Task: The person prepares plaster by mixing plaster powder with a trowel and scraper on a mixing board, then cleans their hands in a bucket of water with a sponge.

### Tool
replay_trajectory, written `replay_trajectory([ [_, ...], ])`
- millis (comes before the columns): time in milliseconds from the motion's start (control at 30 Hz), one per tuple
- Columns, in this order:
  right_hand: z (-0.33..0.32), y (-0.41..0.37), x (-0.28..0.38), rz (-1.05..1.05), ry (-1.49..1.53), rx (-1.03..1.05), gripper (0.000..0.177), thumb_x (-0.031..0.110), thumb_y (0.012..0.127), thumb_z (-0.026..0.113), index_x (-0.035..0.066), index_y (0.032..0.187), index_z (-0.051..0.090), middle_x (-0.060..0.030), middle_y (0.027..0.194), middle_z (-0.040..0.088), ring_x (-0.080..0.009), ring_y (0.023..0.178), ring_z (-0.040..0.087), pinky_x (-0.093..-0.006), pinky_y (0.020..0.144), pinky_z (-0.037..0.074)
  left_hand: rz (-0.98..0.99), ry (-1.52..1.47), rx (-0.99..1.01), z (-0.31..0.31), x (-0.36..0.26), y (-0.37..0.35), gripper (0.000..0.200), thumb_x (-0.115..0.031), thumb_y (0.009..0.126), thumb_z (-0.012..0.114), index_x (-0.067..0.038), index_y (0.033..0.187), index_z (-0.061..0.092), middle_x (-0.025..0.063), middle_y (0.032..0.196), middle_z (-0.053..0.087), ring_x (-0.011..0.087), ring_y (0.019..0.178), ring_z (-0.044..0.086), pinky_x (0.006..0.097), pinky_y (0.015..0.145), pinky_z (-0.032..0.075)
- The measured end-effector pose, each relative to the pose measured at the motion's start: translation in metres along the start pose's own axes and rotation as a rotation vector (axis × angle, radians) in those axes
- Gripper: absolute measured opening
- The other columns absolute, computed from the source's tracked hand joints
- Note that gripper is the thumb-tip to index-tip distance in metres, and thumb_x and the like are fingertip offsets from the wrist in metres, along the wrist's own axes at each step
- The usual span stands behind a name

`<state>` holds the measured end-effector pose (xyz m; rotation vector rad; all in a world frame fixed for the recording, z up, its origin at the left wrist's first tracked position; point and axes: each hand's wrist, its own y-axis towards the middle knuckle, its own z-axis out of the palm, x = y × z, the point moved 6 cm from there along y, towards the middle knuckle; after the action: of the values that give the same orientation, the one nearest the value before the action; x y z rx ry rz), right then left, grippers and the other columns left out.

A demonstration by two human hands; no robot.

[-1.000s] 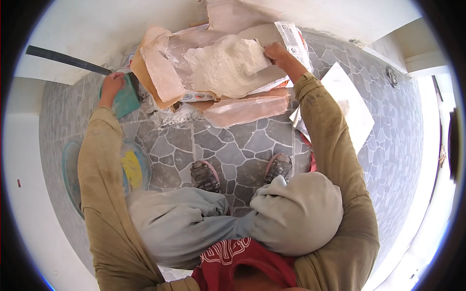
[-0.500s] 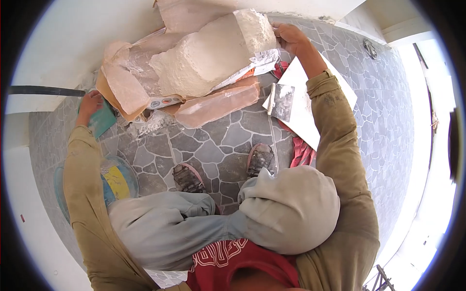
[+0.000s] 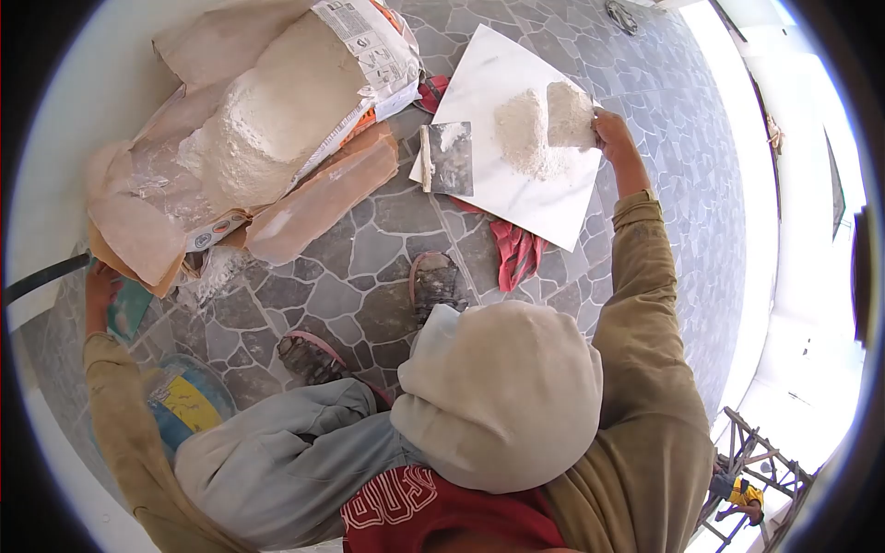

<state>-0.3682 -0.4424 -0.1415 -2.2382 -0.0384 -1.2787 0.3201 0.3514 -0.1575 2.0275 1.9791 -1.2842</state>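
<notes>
My right hand [image 3: 612, 134] is closed on the edge of a flat, square-bladed scraper [image 3: 571, 115] coated with pale powder. It is at the right side of a white board [image 3: 516, 69], beside a heap of powder [image 3: 523, 134]. A second wide scraper [image 3: 449, 158], smeared white, lies on the board's left part. At far left my left hand [image 3: 100, 288] has curled fingers, partly hidden by the edge of a torn paper bag [image 3: 277, 207]. It is beside a teal item [image 3: 131, 309]; what it grips cannot be made out. Pale powder [image 3: 286, 111] fills the opened bag.
A blue bucket [image 3: 217, 382] with a yellow patch stands by my left forearm. Red cloth [image 3: 518, 253] lies under the board. A black hose [image 3: 46, 278] enters at left. Stone-patterned floor [image 3: 336, 300] surrounds my shoes. Far right, a person [image 3: 742, 495] is near scaffolding [image 3: 770, 461].
My right hand has moved from the bag's far end to the white board, with the powder-coated scraper. A powder heap now shows there. The view has turned right; my left hand remains by the bag.
</notes>
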Motion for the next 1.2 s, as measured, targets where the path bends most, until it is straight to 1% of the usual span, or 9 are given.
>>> replay_trajectory([
  [100, -0.002, 0.001, -0.011, -0.063, -0.129, -0.134, 0.039, 0.001, 0.078, 0.048, 0.000, 0.114, 0.065, -0.0143, 0.089, 0.068, -0.0269, 0.081, 0.068, -0.0385, 0.070, 0.055, 0.006, -0.019, -0.005, -0.001, 0.000, 0.008, 0.029, -0.029, 0.090, 0.054, -0.010, 0.111, 0.059, 0.0033, 0.083, 0.065, 0.0093, 0.052, 0.053, 0.0211, 0.039, 0.028],
  [167, 0.016, -0.026, 0.008, -0.347, -0.833, -0.354, 0.041, 0.004, 0.077, 0.051, 0.004, 0.116, 0.064, -0.0198, 0.090, 0.069, -0.0344, 0.085, 0.066, -0.0417, 0.079, 0.051, 0.025, 0.000, -0.010, -0.003, 0.002, 0.013, 0.029, -0.028, 0.090, 0.054, -0.009, 0.111, 0.059, 0.0032, 0.083, 0.065, 0.0096, 0.053, 0.054, 0.0212, 0.039, 0.028],
  [233, 0.043, -0.043, 0.006, -0.337, -0.916, -0.256, 0.046, 0.006, 0.079, 0.051, 0.012, 0.124, 0.059, -0.0219, 0.106, 0.065, -0.0383, 0.103, 0.061, -0.0440, 0.090, 0.048, 0.050, 0.015, -0.024, -0.006, 0.004, 0.018, 0.028, -0.027, 0.090, 0.053, -0.009, 0.110, 0.060, 0.0030, 0.083, 0.065, 0.0099, 0.054, 0.055, 0.0212, 0.040, 0.029],
  [433, 0.069, -0.115, 0.106, -0.493, -1.124, -0.366, 0.039, 0.002, 0.081, 0.047, 0.004, 0.118, 0.060, -0.0224, 0.099, 0.066, -0.0404, 0.094, 0.064, -0.0467, 0.083, 0.049, 0.124, -0.050, -0.023, -0.010, 0.001, 0.031, 0.027, -0.024, 0.088, 0.053, -0.008, 0.108, 0.062, 0.0017, 0.082, 0.066, 0.0103, 0.057, 0.058, 0.0212, 0.042, 0.031],
  [600, 0.190, -0.153, 0.209, -0.912, -0.670, 0.072, 0.031, 0.004, 0.084, 0.051, 0.004, 0.113, 0.060, -0.0260, 0.095, 0.065, -0.0415, 0.090, 0.064, -0.0455, 0.077, 0.048, -0.018, 0.080, -0.028, 0.005, -0.024, -0.014, 0.033, -0.030, 0.089, 0.054, -0.012, 0.115, 0.061, -0.0001, 0.085, 0.065, 0.0115, 0.065, 0.059, 0.0267, 0.051, 0.036],
  [633, 0.233, -0.170, 0.222, -1.151, -0.642, 0.132, 0.032, 0.000, 0.083, 0.049, 0.004, 0.112, 0.061, -0.0246, 0.092, 0.065, -0.0415, 0.086, 0.063, -0.0454, 0.074, 0.049, -0.028, 0.129, -0.013, 0.008, -0.031, -0.018, 0.033, -0.031, 0.089, 0.054, -0.014, 0.117, 0.061, -0.0003, 0.089, 0.066, 0.0119, 0.068, 0.059, 0.0296, 0.056, 0.039],
  [767, 0.417, -0.190, 0.236, -1.538, -0.893, 0.315, 0.040, 0.000, 0.073, 0.054, 0.012, 0.110, 0.067, -0.0153, 0.083, 0.067, -0.0327, 0.083, 0.063, -0.0428, 0.080, 0.046, 0.035, 0.033, -0.044, 0.019, -0.066, -0.041, 0.035, -0.031, 0.089, 0.053, -0.016, 0.119, 0.060, -0.0007, 0.093, 0.067, 0.0119, 0.070, 0.060, 0.0310, 0.063, 0.041],
  [900, 0.540, -0.141, 0.228, -1.595, -1.073, 0.334, 0.034, 0.003, 0.080, 0.051, 0.015, 0.107, 0.068, -0.0111, 0.089, 0.069, -0.0280, 0.091, 0.065, -0.0434, 0.085, 0.044, 0.045, -0.004, -0.074, 0.013, -0.086, -0.061, 0.036, -0.031, 0.090, 0.054, -0.016, 0.122, 0.060, 0.0000, 0.093, 0.068, 0.0121, 0.075, 0.062, 0.0295, 0.062, 0.044],
  [1200, 0.563, -0.134, 0.197, -1.479, -1.056, 0.662, 0.035, 0.004, 0.081, 0.051, 0.018, 0.108, 0.070, -0.0152, 0.099, 0.068, -0.0295, 0.098, 0.064, -0.0428, 0.091, 0.045, 0.082, -0.125, -0.132, 0.003, -0.035, -0.057, 0.031, -0.022, 0.091, 0.054, -0.010, 0.118, 0.061, 0.0029, 0.090, 0.066, 0.0130, 0.069, 0.063, 0.0254, 0.054, 0.043],
])
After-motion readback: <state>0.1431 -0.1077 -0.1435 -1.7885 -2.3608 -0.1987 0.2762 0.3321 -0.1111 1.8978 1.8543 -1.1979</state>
